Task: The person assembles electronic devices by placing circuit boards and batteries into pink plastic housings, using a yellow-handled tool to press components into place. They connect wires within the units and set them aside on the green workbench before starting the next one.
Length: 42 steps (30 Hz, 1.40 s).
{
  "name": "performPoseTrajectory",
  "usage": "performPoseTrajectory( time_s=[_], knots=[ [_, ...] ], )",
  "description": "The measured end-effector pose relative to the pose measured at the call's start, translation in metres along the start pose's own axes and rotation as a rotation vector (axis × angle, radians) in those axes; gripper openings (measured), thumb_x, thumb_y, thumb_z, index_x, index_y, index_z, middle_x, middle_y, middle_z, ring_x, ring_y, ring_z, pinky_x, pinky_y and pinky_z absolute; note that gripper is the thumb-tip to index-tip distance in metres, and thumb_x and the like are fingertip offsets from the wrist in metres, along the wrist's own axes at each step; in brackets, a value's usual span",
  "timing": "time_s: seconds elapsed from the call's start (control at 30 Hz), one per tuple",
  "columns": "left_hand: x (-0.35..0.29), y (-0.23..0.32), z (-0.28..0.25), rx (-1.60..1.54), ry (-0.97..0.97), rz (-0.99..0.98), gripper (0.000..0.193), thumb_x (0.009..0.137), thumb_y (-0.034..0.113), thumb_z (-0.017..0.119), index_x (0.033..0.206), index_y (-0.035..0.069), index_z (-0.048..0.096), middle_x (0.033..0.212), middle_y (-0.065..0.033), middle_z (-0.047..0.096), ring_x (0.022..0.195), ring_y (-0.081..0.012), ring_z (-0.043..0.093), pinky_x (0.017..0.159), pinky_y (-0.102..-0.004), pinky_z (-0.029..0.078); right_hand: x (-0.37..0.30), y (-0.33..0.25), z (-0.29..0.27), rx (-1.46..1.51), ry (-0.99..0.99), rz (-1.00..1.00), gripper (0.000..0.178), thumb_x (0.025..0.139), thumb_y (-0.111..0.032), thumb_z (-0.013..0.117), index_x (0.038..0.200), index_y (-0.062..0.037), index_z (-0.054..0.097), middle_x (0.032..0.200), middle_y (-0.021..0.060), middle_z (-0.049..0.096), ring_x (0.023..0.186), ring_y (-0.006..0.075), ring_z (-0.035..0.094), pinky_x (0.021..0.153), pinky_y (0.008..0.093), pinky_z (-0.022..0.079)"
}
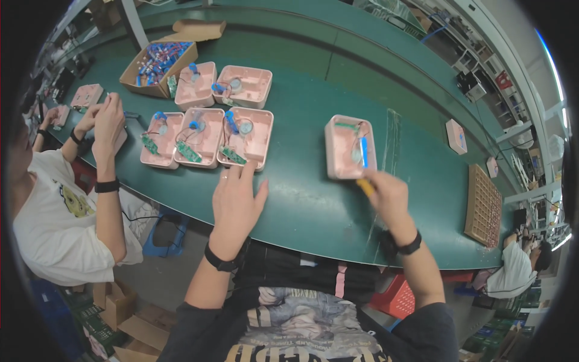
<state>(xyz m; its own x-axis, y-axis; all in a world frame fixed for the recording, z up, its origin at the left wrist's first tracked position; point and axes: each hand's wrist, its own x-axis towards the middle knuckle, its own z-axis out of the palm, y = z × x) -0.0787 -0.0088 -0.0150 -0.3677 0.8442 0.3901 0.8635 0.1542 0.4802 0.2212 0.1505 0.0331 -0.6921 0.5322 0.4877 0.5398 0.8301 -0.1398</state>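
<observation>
My left hand [236, 199] is open, its fingertips at the near edge of a pink plastic housing [260, 155]. That housing holds a green circuit board [233, 155], a blue wrapped cell [231, 122] and a round grey disc [245, 127]. My right hand [389, 196] is closed round a yellow-handled tool [365, 187], whose kind I cannot make out. It is at the near right corner of a separate pink housing [332, 154], which contains a blue cell [363, 151], thin wires and a green board [347, 126].
Other pink housings [148, 160] with parts stand to the left. Behind them is a cardboard box [160, 89] of blue cells. A brown compartment tray [476, 208] lies at the right. A co-worker's hands [105, 117] are at the left; another person [512, 271] sits far right.
</observation>
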Motion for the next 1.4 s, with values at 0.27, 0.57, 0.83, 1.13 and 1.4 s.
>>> performPoseTrajectory(
  time_s=[0.27,0.57,0.83,1.13,1.4],
  knots=[
    [-0.019,-0.018,-0.020,-0.141,-0.067,0.062,0.035,0.091,0.017,0.079,0.119,0.004,0.064,0.106,-0.0172,0.066,0.104,-0.0392,0.064,0.092,-0.0483,0.053,0.104,0.124,0.056,-0.038,-0.004,0.276,0.022,0.093,-0.020,0.080,0.108,-0.0055,0.073,0.093,0.0158,0.078,0.084,0.0368,0.075,0.073,0.0464,0.059],
    [-0.021,-0.037,-0.043,-0.395,-0.296,0.125,0.030,0.091,0.018,0.081,0.114,0.003,0.067,0.121,-0.0166,0.069,0.114,-0.0388,0.066,0.097,-0.0456,0.054,0.097,0.115,0.089,0.073,0.064,0.183,0.041,0.096,-0.018,0.077,0.134,-0.0050,0.070,0.138,0.0211,0.068,0.129,0.0380,0.064,0.109,0.0421,0.052],
    [0.004,-0.024,-0.030,-0.337,-0.129,0.100,0.029,0.093,0.018,0.078,0.119,0.005,0.070,0.117,-0.0132,0.071,0.112,-0.0365,0.067,0.094,-0.0449,0.055,0.042,-0.047,0.039,0.688,-0.446,-0.100,0.037,0.092,-0.016,0.083,0.128,-0.0097,0.075,0.137,0.0105,0.065,0.121,0.0284,0.065,0.102,0.0386,0.054],
    [0.019,-0.005,-0.013,-0.371,-0.224,-0.034,0.025,0.091,0.009,0.078,0.115,0.002,0.072,0.118,-0.0166,0.071,0.109,-0.0353,0.069,0.092,-0.0438,0.055,0.034,-0.072,0.059,0.668,-0.280,-0.056,0.035,0.097,-0.017,0.077,0.131,-0.0094,0.070,0.122,0.0111,0.066,0.105,0.0281,0.067,0.093,0.0388,0.055],
    [0.028,0.001,-0.008,-0.308,-0.047,0.217,0.023,0.088,0.006,0.080,0.108,0.002,0.071,0.096,-0.0116,0.071,0.095,-0.0340,0.065,0.089,-0.0442,0.053,0.038,-0.042,0.051,0.981,-0.335,0.557,0.030,0.102,-0.010,0.069,0.131,-0.0074,0.068,0.116,0.0136,0.068,0.106,0.0325,0.067,0.095,0.0414,0.056]
  ],
)
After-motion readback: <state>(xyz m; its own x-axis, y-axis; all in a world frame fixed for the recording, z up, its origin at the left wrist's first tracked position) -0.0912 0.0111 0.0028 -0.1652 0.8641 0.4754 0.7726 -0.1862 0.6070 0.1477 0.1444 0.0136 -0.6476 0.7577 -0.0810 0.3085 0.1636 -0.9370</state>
